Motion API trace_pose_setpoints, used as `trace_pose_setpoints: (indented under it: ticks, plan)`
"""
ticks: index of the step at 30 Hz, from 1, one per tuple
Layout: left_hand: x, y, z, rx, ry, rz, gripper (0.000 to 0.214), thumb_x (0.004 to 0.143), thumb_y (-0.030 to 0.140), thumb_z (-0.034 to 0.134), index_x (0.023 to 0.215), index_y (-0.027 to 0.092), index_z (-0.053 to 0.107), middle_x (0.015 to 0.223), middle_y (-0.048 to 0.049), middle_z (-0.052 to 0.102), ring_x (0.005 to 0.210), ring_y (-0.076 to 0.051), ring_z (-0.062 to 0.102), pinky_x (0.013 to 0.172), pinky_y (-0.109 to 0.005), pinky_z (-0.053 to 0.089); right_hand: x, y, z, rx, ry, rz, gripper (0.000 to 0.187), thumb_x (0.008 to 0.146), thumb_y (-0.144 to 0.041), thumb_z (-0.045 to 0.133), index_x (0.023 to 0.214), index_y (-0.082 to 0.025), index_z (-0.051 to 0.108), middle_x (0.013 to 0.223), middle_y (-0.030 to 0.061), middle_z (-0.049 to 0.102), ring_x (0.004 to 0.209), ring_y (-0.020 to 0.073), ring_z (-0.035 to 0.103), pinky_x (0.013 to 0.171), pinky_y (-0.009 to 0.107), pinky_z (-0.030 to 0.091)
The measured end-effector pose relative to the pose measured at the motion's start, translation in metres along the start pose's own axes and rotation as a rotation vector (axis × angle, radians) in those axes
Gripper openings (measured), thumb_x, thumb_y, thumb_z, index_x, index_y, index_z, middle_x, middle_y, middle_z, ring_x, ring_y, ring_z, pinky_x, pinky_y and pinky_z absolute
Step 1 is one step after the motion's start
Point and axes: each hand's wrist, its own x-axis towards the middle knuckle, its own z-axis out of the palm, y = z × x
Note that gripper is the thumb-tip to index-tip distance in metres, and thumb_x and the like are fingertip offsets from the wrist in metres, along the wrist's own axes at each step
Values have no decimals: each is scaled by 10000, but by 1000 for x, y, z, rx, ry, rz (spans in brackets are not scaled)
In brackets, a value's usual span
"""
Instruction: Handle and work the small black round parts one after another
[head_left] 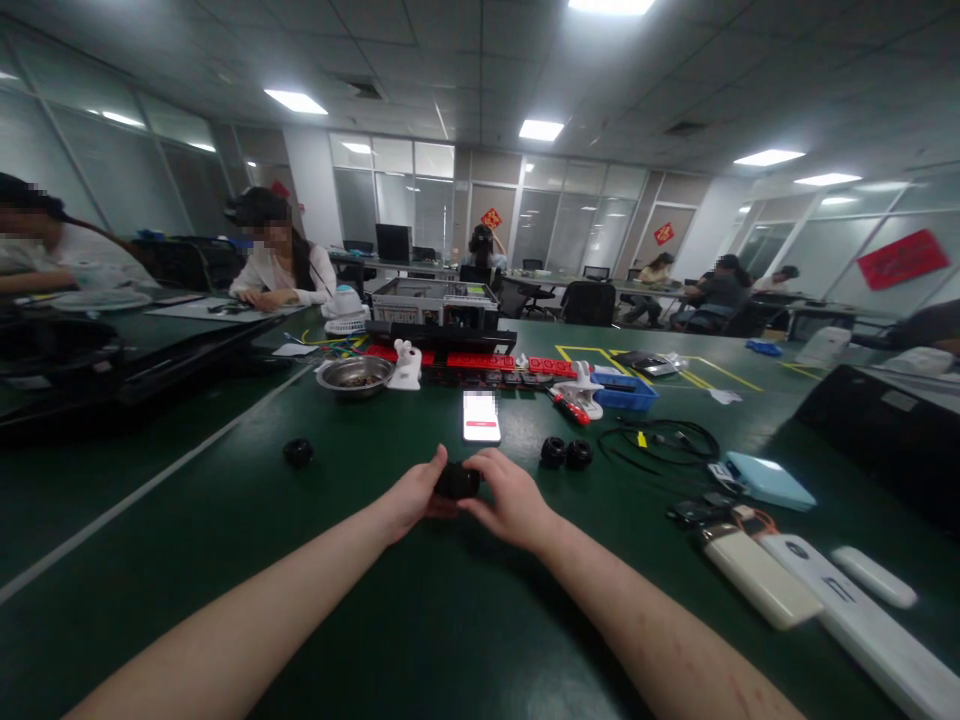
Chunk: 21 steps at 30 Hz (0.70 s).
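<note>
My left hand (411, 497) and my right hand (510, 498) meet over the green table (420, 620), both closed around a small black round part (456, 482) held between their fingertips. Just beyond them a phone (481, 416) lies face up with a lit white screen. Two more black round parts (566, 453) sit side by side to the right of my hands, and another one (298, 452) lies alone to the left.
A metal bowl (355, 375), red part trays (480, 362), a blue bin (626, 391) and an open computer case (435, 302) stand farther back. Black cables (660, 440), a light blue box (769, 480) and white power banks (761, 575) lie at right. People sit at left and behind.
</note>
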Motion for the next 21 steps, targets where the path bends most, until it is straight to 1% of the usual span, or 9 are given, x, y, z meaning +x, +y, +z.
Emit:
trace_pose_setpoints:
  ticks: [3,5,7,9,11,14,17,19,21]
  plan:
    - [2,0,-5,-140,-80,-141,578,679,663,386,798,119,541,668,-50,619,520,-139,571,517,-268,436,-1,-6,2,-122,-39,-62,337,720,-280,579,1016,-167,465,950,84,511,824,187,490,694,308,421]
    - [1,2,-8,-80,-86,-109,565,663,654,426,783,115,545,632,-44,616,503,-137,570,491,-250,416,-1,-6,5,-120,-40,-16,359,710,-280,586,1025,-166,454,931,74,514,804,180,496,676,299,423]
    - [0,4,-9,-13,-99,-22,559,651,637,464,848,119,538,656,-51,631,562,-159,601,515,-253,423,-1,-3,7,-70,-27,59,370,706,-283,586,1030,-170,446,919,63,520,793,171,503,666,291,424]
    - [0,5,-8,33,-117,43,523,640,570,548,928,136,511,698,-47,644,630,-174,622,543,-255,430,-1,3,8,-15,-6,132,380,694,-285,597,1027,-178,445,913,52,529,780,164,509,665,288,427]
    - [1,3,-6,38,-112,44,480,628,493,615,936,144,499,699,-32,645,615,-161,623,540,-242,422,0,7,7,15,14,169,398,683,-267,607,1036,-185,444,916,46,533,780,163,510,673,290,432]
    - [4,-2,-4,-6,-108,-20,451,677,536,535,851,121,525,659,-39,636,529,-132,605,502,-226,401,1,10,7,-30,22,98,376,704,-164,552,1066,-181,452,976,68,514,841,171,501,707,288,435]
    - [5,-7,-6,-121,-172,-118,528,710,611,411,795,109,551,621,-51,625,518,-136,599,489,-230,406,0,7,8,-163,-4,-35,392,711,-64,451,1084,-182,480,1032,98,485,897,191,481,733,305,429]
    - [4,-9,-7,-239,-212,-146,490,698,591,458,778,118,558,612,-40,617,525,-133,593,501,-234,418,-1,4,8,-192,-8,-94,425,709,-47,417,1105,-188,477,1055,104,480,922,201,474,759,326,422]
    - [3,-9,-6,-312,-217,-102,412,687,524,537,794,126,550,628,-32,611,524,-118,579,517,-230,425,-2,2,8,-122,28,-108,503,691,-65,442,1180,-177,408,1135,116,447,1001,215,445,828,350,398]
